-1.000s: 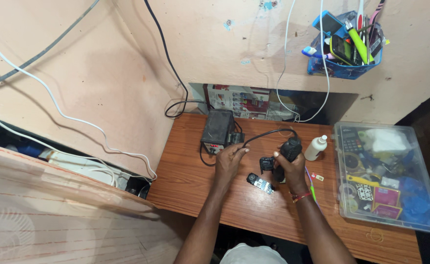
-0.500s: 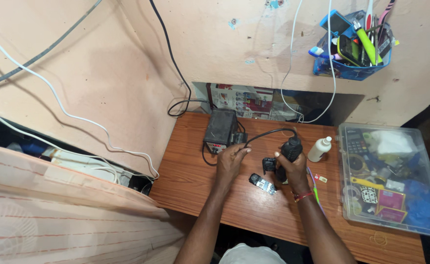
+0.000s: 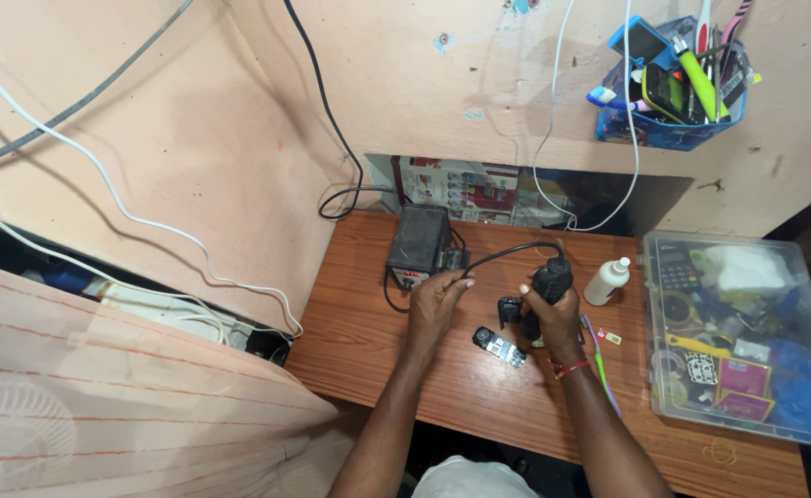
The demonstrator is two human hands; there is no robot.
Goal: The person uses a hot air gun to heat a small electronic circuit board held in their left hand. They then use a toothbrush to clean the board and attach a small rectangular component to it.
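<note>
My right hand point(image 3: 553, 318) grips black hot-air handle point(image 3: 546, 286), nozzle down over small black part point(image 3: 509, 310). My left hand point(image 3: 436, 300) at 9 o'clock, fingertips pinched at black station point(image 3: 419, 244); cannot tell if grasping. Circuit board point(image 3: 499, 347) on tabletop point(image 3: 359, 332) at 6 o'clock, untouched. Work appears midway.

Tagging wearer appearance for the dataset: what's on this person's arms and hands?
Both forearms are bare, no sleeves or gloves. The right hand has a red band with some yellow at the wrist. The left hand shows no ring, watch or band.
</note>
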